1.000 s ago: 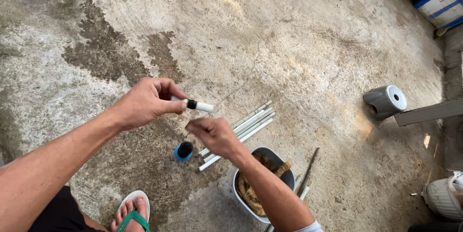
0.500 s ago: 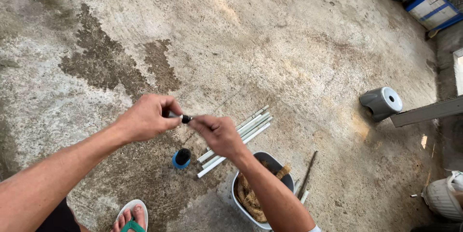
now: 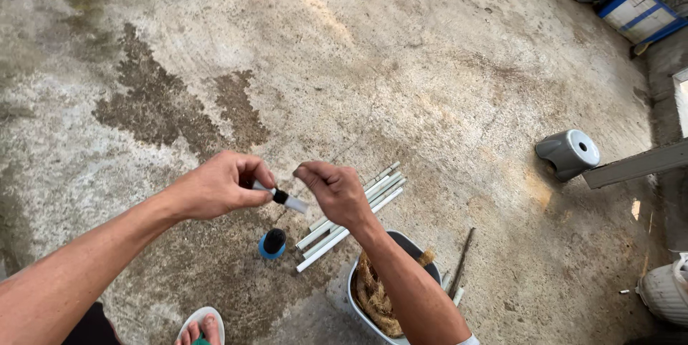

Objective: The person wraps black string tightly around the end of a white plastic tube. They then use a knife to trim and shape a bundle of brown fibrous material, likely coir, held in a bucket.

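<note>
Only one view here, a head cam worn by the person, tilted steeply down at the concrete floor (image 3: 430, 51) from standing or crouched height. It faces forward, with both forearms coming in from 6 to 8 o'clock and the hands close below centre. The grey stool (image 3: 567, 153) sits out at 3 o'clock, boxes (image 3: 634, 12) far off at 1 o'clock. No second view to compare.

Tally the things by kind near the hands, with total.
Hands: 2, left hand, right hand
Small pipe piece with black fitting: 1
Blue-and-black can: 1
Bundle of white pipes: 1
Basin: 1
Total: 6
</note>
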